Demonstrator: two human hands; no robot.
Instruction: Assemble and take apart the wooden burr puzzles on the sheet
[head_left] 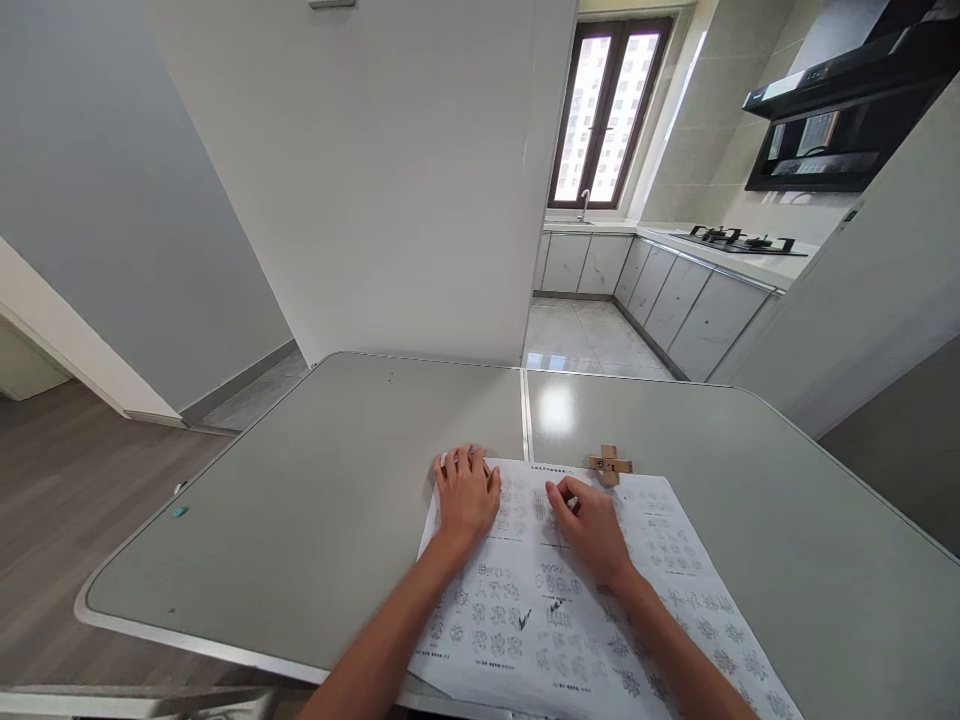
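A large printed sheet covered in small diagrams lies on a grey folding table. My left hand rests flat on the sheet's upper left corner, fingers together and stretched out. My right hand lies on the sheet's upper middle with its fingers curled in a pinch; a thin pen-like object seems to sit in them, but it is too small to name. A small wooden cross-shaped puzzle stands just beyond the sheet's top edge, a little past my right hand.
A metal seam splits the table top down the middle. A white wall rises right behind the table. Beyond on the right is a kitchen with cabinets, a hob and a window.
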